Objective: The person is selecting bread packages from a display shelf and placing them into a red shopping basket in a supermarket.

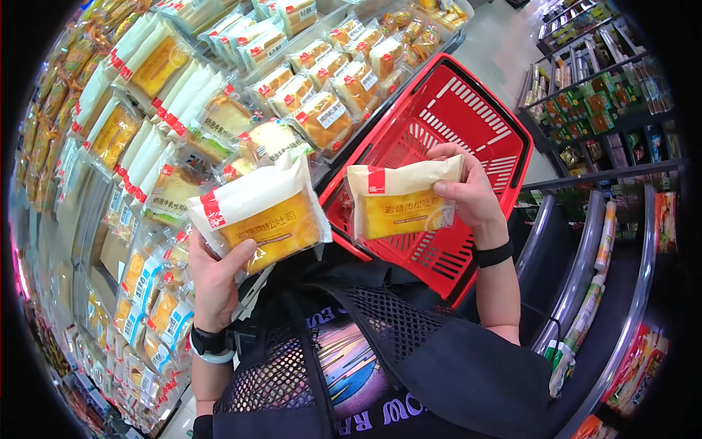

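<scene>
My left hand (219, 271) grips a packaged toast (274, 223) by its lower left corner, thumb across the front. The wrapper is white on top with a red label and a clear yellow window below. In my right hand (472, 190) is a second packaged toast (402, 212) of the same look, pinched at its right side. Both packs are held upright side by side, a small gap between them, their printed fronts towards me. Behind and below the right pack is a red shopping basket (504, 124) with slotted walls.
Bread shelves run along the left, with rows of packaged toast (157, 62) and wrapped bread loaves (322, 117) behind the basket. Lower left hang packs with blue labels (172, 314). At right stand dark shelves (592, 168) with curved clear edges and packaged goods.
</scene>
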